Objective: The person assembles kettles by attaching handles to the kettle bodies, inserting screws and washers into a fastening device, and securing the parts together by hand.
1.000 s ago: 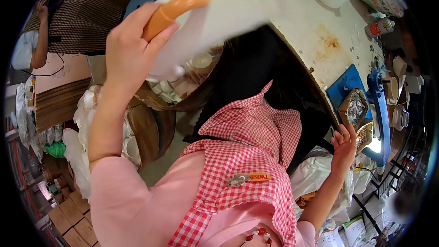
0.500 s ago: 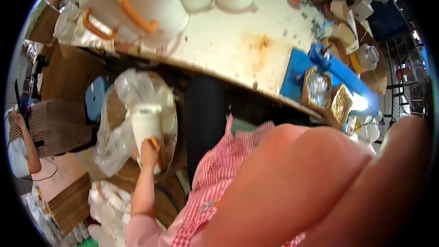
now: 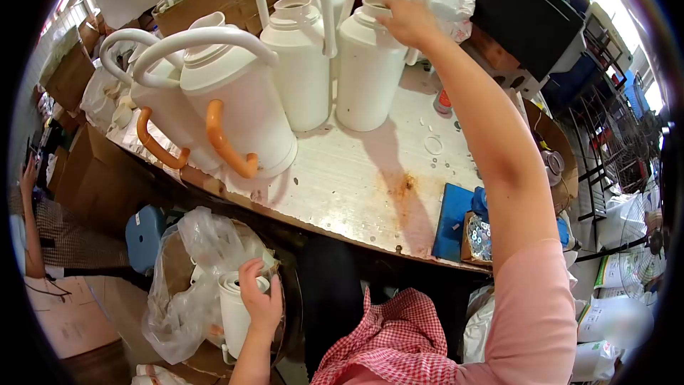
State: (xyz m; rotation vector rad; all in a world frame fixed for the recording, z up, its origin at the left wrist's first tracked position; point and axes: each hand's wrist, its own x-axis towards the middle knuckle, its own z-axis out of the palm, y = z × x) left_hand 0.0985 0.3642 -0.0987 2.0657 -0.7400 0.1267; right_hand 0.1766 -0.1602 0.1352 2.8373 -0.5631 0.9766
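Observation:
My right hand (image 3: 411, 23) reaches across the bench, fingers curled at the neck of a white jug (image 3: 367, 78) with an arched top handle. A similar white jug (image 3: 296, 82) stands just left of it. Low on the left, my left hand (image 3: 261, 301) has its fingers apart beside the rim of a white cylindrical container (image 3: 234, 314). That container sits in a round carton lined with a clear plastic bag (image 3: 189, 271). Whether the left fingertips touch the rim I cannot tell. Two white jugs with orange side handles (image 3: 226, 142) stand at the bench's left end.
The white workbench (image 3: 342, 185) has a rust stain and small rings on it. At its right edge are a blue metal tool (image 3: 452, 221) and a box of small metal parts (image 3: 479, 235). A blue stool (image 3: 144, 235) stands left. Another person's arm (image 3: 30, 221) shows at far left.
My left hand has let go of the orange handle on the container in the carton and is now by the rim. My right arm has stretched out to the jug. The view has tilted up.

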